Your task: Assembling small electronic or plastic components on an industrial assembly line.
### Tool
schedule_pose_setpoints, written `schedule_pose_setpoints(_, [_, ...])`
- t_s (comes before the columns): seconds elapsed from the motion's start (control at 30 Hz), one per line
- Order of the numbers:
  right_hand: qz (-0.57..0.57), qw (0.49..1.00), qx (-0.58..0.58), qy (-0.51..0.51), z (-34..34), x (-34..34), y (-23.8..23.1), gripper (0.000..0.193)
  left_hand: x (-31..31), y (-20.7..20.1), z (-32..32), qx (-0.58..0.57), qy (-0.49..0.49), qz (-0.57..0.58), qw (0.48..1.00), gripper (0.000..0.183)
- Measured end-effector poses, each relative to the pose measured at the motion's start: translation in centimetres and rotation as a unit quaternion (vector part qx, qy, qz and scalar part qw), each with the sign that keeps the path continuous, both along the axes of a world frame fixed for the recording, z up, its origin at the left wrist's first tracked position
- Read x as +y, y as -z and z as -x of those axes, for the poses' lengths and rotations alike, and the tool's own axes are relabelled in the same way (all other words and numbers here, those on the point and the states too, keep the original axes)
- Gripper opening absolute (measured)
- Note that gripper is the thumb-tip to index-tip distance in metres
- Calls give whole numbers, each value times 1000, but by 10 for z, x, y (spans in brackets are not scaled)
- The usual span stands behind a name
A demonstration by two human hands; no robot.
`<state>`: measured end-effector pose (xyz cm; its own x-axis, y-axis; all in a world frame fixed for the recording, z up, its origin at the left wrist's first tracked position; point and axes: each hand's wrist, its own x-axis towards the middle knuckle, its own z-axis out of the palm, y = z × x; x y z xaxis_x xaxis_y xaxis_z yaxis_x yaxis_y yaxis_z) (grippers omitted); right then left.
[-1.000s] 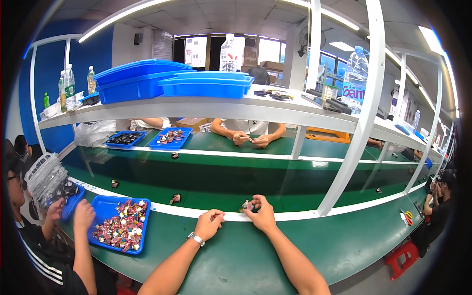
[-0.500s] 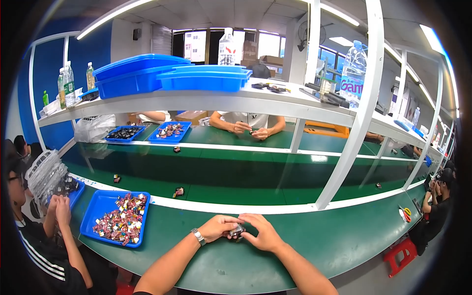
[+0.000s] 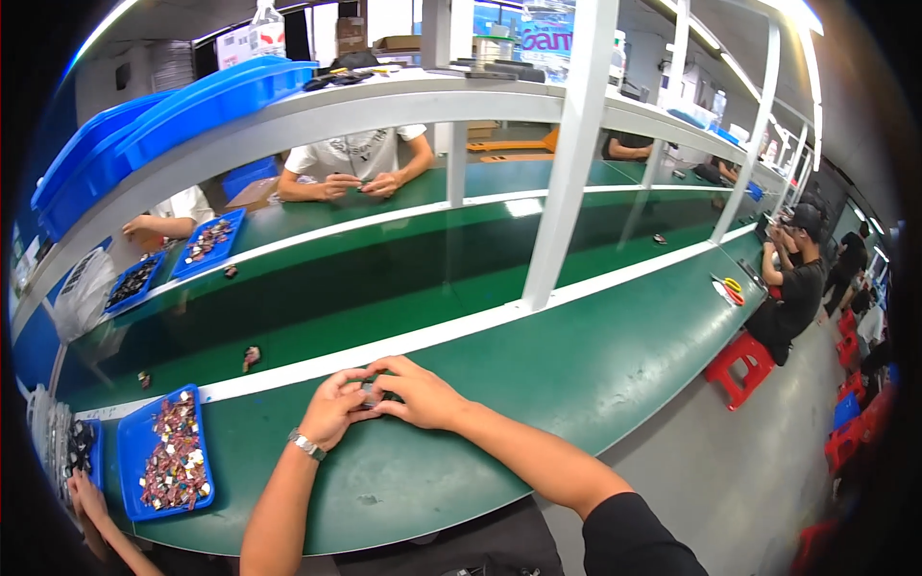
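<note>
Just this side of the white rail, over the green bench (image 3: 538,384), my left hand (image 3: 331,411) and my right hand (image 3: 421,396) meet around a small dark part with a greyish, shiny face (image 3: 369,394). Fingers of both hands are closed about it and hide most of its shape. A metal-band watch (image 3: 307,444) is on my left wrist. Left of my hands stands a blue tray (image 3: 135,446), filled with many small reddish-brown pieces (image 3: 178,461) with white bits among them.
A white post (image 3: 567,173) rises from the rail (image 3: 471,322) and meets an overhead shelf (image 3: 384,101). Beyond runs a green belt (image 3: 317,331) with scattered small parts. Scissors (image 3: 734,291) lie at the right, near a red stool (image 3: 740,370). Co-workers sit across, left and right.
My view has swung to the right, so the tray and bench shift left in the picture. My hands stay around the small part, with the right fingers now closed in on it.
</note>
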<state>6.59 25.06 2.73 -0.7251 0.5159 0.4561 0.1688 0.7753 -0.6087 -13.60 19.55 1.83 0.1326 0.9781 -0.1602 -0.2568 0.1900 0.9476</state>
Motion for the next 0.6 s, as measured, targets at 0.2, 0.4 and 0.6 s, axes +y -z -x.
schedule_pose_setpoints(0.2, [2,997,-22,71,-7,1,10,15,5,19,-5,-89,64,-9,994,24])
schedule_pose_setpoints(0.4, [21,998,-13,53,4,-9,2,10,-6,16,3,-98,90,-2,991,39])
schedule_pose_setpoints(0.6, [7,997,-22,73,9,-8,2,10,-4,17,7,-123,117,-33,985,42])
